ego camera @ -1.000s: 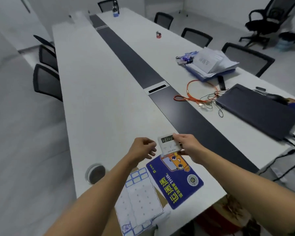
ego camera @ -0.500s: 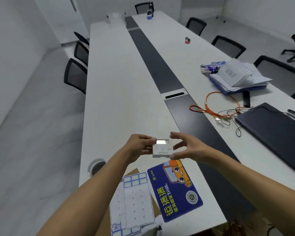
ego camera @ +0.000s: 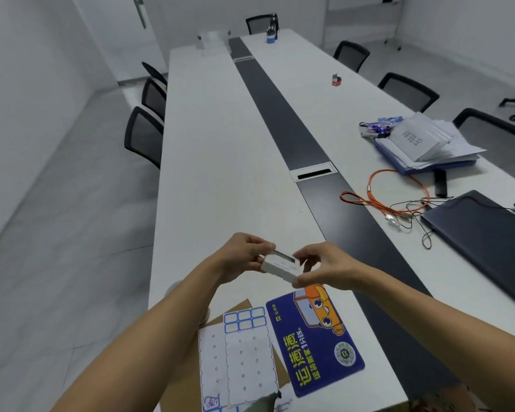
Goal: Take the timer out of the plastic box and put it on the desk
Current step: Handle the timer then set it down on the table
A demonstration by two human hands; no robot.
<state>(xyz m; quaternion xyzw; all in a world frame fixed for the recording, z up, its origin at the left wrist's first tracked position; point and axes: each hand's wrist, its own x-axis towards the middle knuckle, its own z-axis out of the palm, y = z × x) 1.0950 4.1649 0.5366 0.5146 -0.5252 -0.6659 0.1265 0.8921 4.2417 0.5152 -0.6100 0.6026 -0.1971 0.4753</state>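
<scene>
A small white timer [ego camera: 281, 265] is held flat in the air above the near part of the long white desk [ego camera: 220, 162], its dark display facing up and away. My left hand [ego camera: 242, 257] pinches its left end. My right hand [ego camera: 321, 270] grips its right end with thumb below and fingers on top. I cannot make out a plastic box around the timer.
Below the hands lie a blue card with an orange cartoon truck [ego camera: 315, 340], a white sticker sheet [ego camera: 238, 358] and brown cardboard. To the right are an orange cable [ego camera: 381, 197], a dark laptop [ego camera: 485, 236] and a paper stack [ego camera: 422, 141]. Black chairs line both sides.
The timer went from upright in my right hand alone to flat between both hands. The hands have closed in on its ends. The view has swung a little to the right.
</scene>
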